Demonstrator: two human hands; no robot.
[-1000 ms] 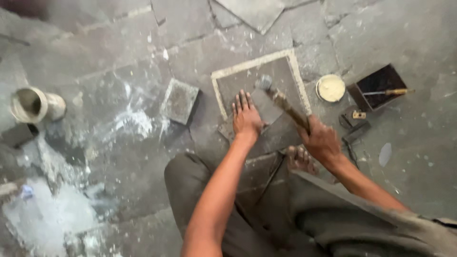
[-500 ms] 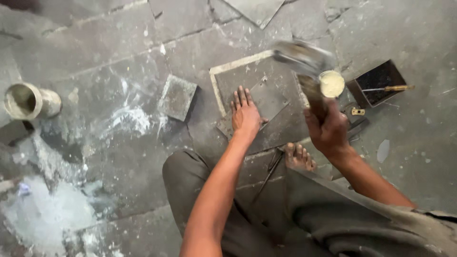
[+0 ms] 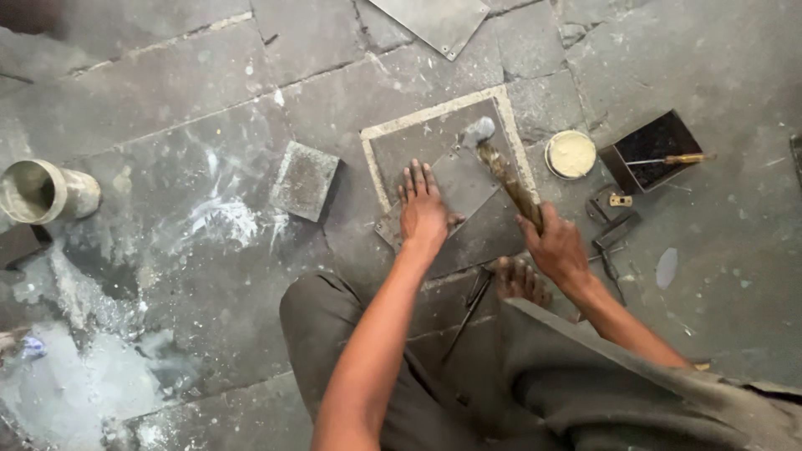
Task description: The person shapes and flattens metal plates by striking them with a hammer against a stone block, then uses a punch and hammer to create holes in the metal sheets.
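Partly hidden under left hand (image 3: pixel 423 210), grey metal sheet (image 3: pixel 451 179) at frame centre, fingers spread flat on it, right hand (image 3: pixel 555 247) fisted around hammer (image 3: pixel 507 171), head blurred, touching sheet.

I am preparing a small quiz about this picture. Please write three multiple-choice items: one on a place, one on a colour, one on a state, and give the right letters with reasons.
1. Where does the left hand rest?
A. on the grey slab
B. on the metal can
C. in the black box

2. What colour is the paste in the round tin?
A. red
B. pale cream
C. blue

3. How is the right hand?
A. open and flat
B. closed round the hammer
C. inside the tin

Answers:
1 A, the palm lies flat on the slab.
2 B, the paste looks pale cream.
3 B, the fingers wrap the wooden handle.
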